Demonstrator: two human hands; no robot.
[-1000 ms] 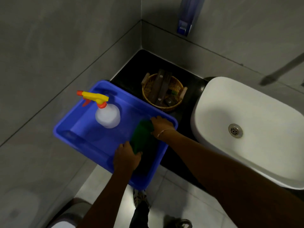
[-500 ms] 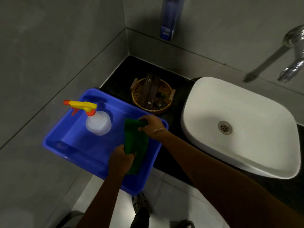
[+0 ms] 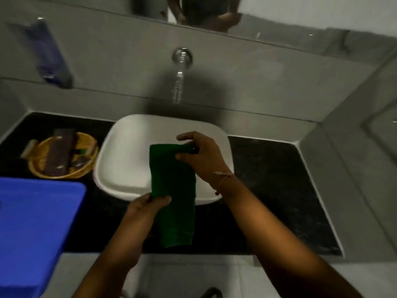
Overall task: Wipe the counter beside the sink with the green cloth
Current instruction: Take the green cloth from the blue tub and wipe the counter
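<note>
The green cloth hangs stretched in the air above the front of the white sink, folded into a long strip. My right hand pinches its upper end over the basin. My left hand grips its left edge lower down, near the sink's front rim. The black counter lies to the right of the sink, bare and speckled, and a narrower black stretch runs along the front and left.
A blue plastic tub sits at the left on the counter edge. Behind it stands a wicker basket holding dark items. A chrome tap juts from the grey wall over the sink; a blue dispenser hangs at left.
Both hands have lifted the green cloth out of the blue tub and carried it right, over the sink. The view has swung right, so the spray bottle is out of sight.
</note>
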